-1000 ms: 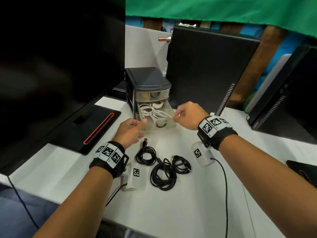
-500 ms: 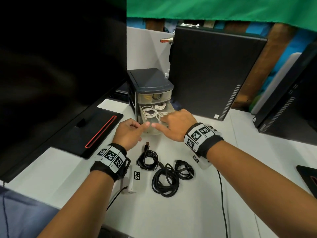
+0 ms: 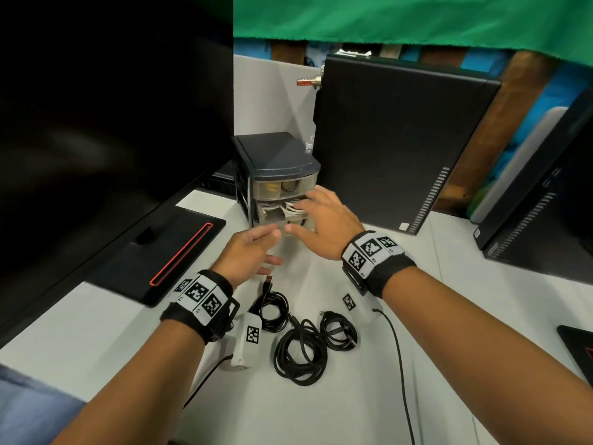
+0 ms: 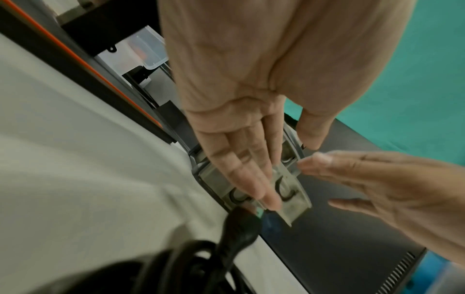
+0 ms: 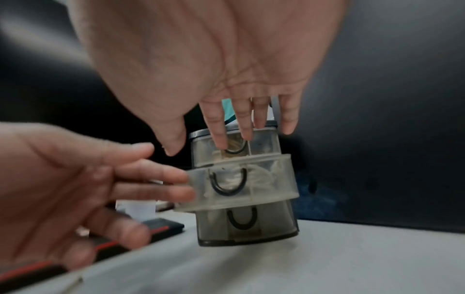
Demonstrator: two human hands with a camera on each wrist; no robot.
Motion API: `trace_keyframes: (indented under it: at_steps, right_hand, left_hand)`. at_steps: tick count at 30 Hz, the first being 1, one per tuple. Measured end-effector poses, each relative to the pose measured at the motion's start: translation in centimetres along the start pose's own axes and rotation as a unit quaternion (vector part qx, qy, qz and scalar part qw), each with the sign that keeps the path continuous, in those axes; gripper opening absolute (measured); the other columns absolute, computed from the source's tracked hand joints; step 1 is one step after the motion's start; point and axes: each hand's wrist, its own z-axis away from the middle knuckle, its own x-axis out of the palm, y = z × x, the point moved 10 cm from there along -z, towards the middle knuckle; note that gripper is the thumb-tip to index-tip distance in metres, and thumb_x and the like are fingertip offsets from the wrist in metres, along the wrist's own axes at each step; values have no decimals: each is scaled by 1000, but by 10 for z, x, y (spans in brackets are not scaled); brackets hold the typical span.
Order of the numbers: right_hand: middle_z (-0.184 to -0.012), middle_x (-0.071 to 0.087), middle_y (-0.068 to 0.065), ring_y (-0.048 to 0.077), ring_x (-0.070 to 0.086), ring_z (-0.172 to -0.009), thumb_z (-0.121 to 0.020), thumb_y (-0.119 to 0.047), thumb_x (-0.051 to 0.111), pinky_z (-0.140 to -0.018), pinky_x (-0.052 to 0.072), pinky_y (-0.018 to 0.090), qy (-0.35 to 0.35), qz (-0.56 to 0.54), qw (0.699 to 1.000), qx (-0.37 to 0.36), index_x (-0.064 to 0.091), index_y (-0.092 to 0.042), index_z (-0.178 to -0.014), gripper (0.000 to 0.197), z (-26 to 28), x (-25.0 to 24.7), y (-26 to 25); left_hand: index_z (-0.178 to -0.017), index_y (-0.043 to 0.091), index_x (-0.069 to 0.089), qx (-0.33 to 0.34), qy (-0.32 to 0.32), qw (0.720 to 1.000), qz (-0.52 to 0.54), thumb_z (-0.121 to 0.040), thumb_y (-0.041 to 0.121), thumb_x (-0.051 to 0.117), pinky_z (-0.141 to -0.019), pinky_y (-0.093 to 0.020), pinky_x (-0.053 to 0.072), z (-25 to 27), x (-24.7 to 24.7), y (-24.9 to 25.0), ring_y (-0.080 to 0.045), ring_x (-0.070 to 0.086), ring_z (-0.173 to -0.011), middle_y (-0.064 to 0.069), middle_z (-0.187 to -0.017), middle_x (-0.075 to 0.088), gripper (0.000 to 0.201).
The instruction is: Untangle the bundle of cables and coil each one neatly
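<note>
Three black cables lie coiled on the white table: a small coil [image 3: 271, 311], a larger coil [image 3: 300, 354] and another small coil [image 3: 340, 330]. Behind them stands a small drawer unit [image 3: 276, 155]. Its clear middle drawer [image 5: 241, 185] holds white cables [image 3: 290, 207] and sticks out a little. My left hand [image 3: 269, 245] has straight fingers [image 5: 156, 179] touching the drawer's front left. My right hand [image 3: 301, 216] is spread flat over the drawer fronts, its fingers [image 5: 239, 123] straight. Neither hand holds anything.
A large black monitor [image 3: 112, 123] and its base [image 3: 154, 252] fill the left. A black computer tower [image 3: 398, 142] stands just right of the drawer unit, another [image 3: 545, 200] at the far right. Wrist camera leads [image 3: 398, 354] trail over the table.
The middle drawer, pulled far out a second ago, has slid back nearly flush. Both hands went from curled at its front corners to flat, moving forward with it.
</note>
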Motion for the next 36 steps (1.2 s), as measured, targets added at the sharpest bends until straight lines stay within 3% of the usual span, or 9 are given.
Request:
trace_keyframes:
  at_steps: [8, 10, 12, 14, 18, 21, 26, 33, 36]
  right_hand:
    - [-132, 58, 0, 18, 42, -131, -95, -46, 58, -103, 43, 39, 29, -72, 996, 32, 61, -25, -127, 39, 16, -1, 22]
    - [-124, 63, -1, 19, 53, -120, -95, -45, 58, -98, 47, 37, 0, -88, 995, 51, 62, -25, -124, 35, 25, 4, 30]
    - [-113, 67, -3, 17, 62, -107, -94, -44, 62, -96, 51, 38, -59, -140, 986, 75, 65, -24, -119, 32, 39, 14, 38]
    - [-103, 69, -5, 14, 65, -98, -90, -42, 68, -96, 53, 39, -138, -176, 971, 80, 68, -25, -113, 28, 58, 27, 39]
    - [-106, 67, -10, 10, 64, -102, -80, -54, 75, -99, 52, 36, -246, -168, 952, 72, 66, -29, -116, 44, 100, 39, 31]
    - [-121, 60, -13, 7, 57, -115, -74, -68, 72, -104, 47, 32, -297, -126, 944, 66, 60, -34, -126, 63, 125, 41, 24]
    - [-136, 55, -13, 9, 53, -123, -73, -57, 81, -105, 44, 27, -333, -104, 936, 53, 50, -35, -138, 75, 152, 45, 14]
    - [-135, 50, -9, 15, 50, -123, -76, -54, 78, -103, 44, 33, -268, -57, 961, 21, 41, -37, -143, 78, 153, 57, 17]
    - [-131, 52, -8, 16, 49, -121, -76, -55, 77, -98, 44, 33, -250, -45, 967, 6, 42, -38, -140, 75, 151, 63, 17]
  left_hand:
    - [-157, 33, 19, -32, -12, 999, -27, -98, 26, 62, -69, -27, 52, -24, 5, -1, -18, 69, -98, 18, -155, 33, 74]
    - [-152, 30, 36, -18, 16, 998, -62, -97, 23, 63, -62, -24, 51, -29, -2, -2, -16, 69, -85, 14, -144, 47, 61]
    - [-127, 25, 62, 2, 63, 993, -103, -98, 21, 62, -57, -24, 50, -32, -12, 1, -16, 64, -69, 0, -117, 67, 29]
    - [-113, 23, 68, 2, 71, 988, -137, -99, 20, 59, -58, -23, 47, -36, -13, 1, -13, 60, -66, -2, -92, 70, 17]
    - [-141, 30, 52, -47, -18, 964, -262, -97, 23, 57, -64, -23, 49, -44, 14, -5, -10, 63, -67, 0, -82, 71, 44]
    - [-156, 28, 26, -66, -59, 911, -402, -91, 25, 53, -89, -31, 54, -56, 32, -10, -19, 69, -95, -6, -109, 74, 70]
    - [-159, 16, 3, -124, -66, 842, -521, -75, 2, 62, -90, -39, 55, -68, 42, -16, -34, 63, -108, -16, -121, 67, 103]
    - [-156, 22, 23, -118, -21, 837, -533, -85, 23, 53, -112, -46, 40, -78, 35, -11, -38, 46, -135, -16, -150, 46, 78]
    - [-149, 17, 36, -83, -37, 831, -548, -89, 22, 54, -107, -42, 43, -65, 44, 3, -35, 51, -129, -14, -143, 51, 62]
